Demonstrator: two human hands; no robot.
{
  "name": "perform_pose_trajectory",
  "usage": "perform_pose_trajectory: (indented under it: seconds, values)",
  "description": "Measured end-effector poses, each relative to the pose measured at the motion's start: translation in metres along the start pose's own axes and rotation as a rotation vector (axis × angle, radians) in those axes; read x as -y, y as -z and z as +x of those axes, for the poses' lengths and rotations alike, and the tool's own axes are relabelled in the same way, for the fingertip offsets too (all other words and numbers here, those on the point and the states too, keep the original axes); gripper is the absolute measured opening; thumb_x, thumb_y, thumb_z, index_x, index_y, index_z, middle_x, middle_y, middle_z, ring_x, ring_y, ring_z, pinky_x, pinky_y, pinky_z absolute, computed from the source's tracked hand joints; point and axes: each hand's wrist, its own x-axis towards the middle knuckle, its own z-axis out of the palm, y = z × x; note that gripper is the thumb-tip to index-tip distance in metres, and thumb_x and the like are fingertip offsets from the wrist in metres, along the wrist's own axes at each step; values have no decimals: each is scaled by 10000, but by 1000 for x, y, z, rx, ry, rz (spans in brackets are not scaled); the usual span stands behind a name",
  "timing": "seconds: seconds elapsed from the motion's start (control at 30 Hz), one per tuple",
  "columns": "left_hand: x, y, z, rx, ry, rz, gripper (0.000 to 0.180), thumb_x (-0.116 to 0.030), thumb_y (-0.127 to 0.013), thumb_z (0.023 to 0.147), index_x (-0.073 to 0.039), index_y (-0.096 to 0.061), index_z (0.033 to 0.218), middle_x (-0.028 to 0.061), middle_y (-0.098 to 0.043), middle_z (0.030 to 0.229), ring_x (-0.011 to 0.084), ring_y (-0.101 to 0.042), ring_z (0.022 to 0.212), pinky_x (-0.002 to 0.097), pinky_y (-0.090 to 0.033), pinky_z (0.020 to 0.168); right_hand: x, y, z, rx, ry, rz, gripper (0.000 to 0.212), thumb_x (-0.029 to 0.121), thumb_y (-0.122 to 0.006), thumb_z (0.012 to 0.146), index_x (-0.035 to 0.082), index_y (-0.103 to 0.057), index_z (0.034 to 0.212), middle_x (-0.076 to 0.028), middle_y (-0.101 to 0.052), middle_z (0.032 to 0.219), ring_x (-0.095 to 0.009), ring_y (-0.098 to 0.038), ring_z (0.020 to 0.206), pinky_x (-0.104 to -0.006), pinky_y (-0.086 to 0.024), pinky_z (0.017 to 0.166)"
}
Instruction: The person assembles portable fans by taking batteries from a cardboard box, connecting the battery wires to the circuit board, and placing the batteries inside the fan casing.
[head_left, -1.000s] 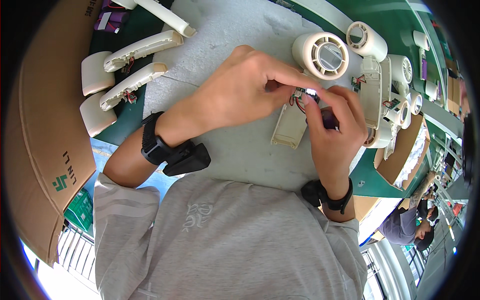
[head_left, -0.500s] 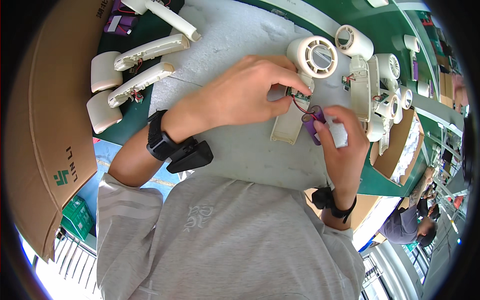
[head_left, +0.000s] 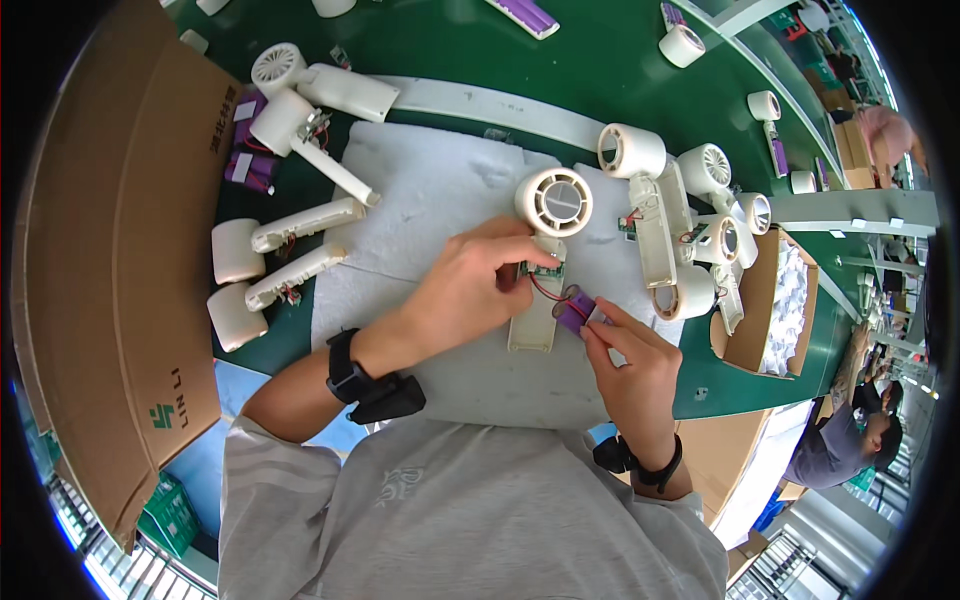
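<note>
A cream handheld fan with a round head (head_left: 555, 202) lies in front of me, its handle shell (head_left: 532, 328) open and pointing toward me. My left hand (head_left: 470, 285) is closed at the top of that handle, thumb and forefinger around the small green circuit board (head_left: 546, 269). Red and dark wires run from the board to a purple battery pack (head_left: 574, 309). My right hand (head_left: 636, 362) pinches this pack by its near end, just right of the handle. The pack is tilted and held outside the shell.
A pale foam sheet (head_left: 400, 180) covers the green bench (head_left: 440, 50). Fan shells (head_left: 300, 215) lie at left beside a tall cardboard box (head_left: 120, 250). More fan parts (head_left: 655, 240) and a carton (head_left: 745, 340) of white pieces stand right. A co-worker (head_left: 840, 445) is at far right.
The whole view has shifted, showing more of the bench's far side. My right hand has changed its hold, and the battery pack is tilted more. My left hand stays at the circuit board.
</note>
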Motion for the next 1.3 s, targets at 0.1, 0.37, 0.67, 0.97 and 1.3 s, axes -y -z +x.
perform_pose_trajectory:
  seconds: [0.1, 0.37, 0.67, 0.97, 1.3]
  values:
    - [-4, -1, 1, 2, 16, 16, 278, 78, -612, 720, -66, -678, 948, 88, -625, 945, 204, -623, 679, 307, -507, 611, -1, 0, 0, 3, 8, -3, 124, -15, -753, 728, -24, -711, 844, -158, -709, 1023, -231, -705, 756, -310, -553, 625]
    - [-2, -2, 3, 16, 20, 52, 284, 80, -612, 727, -67, -662, 964, 96, -613, 983, 203, -625, 689, 304, -505, 605, -1, -4, 1, -9, 124, -71, 99, -25, -733, 703, -24, -692, 792, -174, -702, 1028, -257, -684, 699, -320, -552, 619]
    - [-4, -2, 2, 45, 18, 44, 295, 95, -602, 728, -54, -652, 978, 92, -605, 984, 171, -605, 672, 289, -499, 611, -4, -11, -6, -93, 131, -99, 101, -36, -718, 663, -14, -646, 729, -167, -706, 1007, -250, -677, 673, -325, -547, 595]
    - [0, 0, 0, 63, 48, 16, 296, 92, -595, 738, -42, -651, 995, 81, -597, 995, 127, -589, 674, 256, -488, 606, -10, -6, -6, -68, 3, 80, 96, -40, -727, 712, -29, -662, 783, -151, -709, 1011, -250, -692, 721, -318, -557, 635]
    - [4, 2, 2, 129, 102, -62, 353, 138, -557, 764, -37, -638, 1060, 35, -538, 1131, 31, -537, 775, 171, -425, 631, -15, -12, -11, -101, 49, 152, 93, -62, -681, 775, -38, -643, 856, -156, -679, 1043, -273, -671, 816, -327, -544, 684]
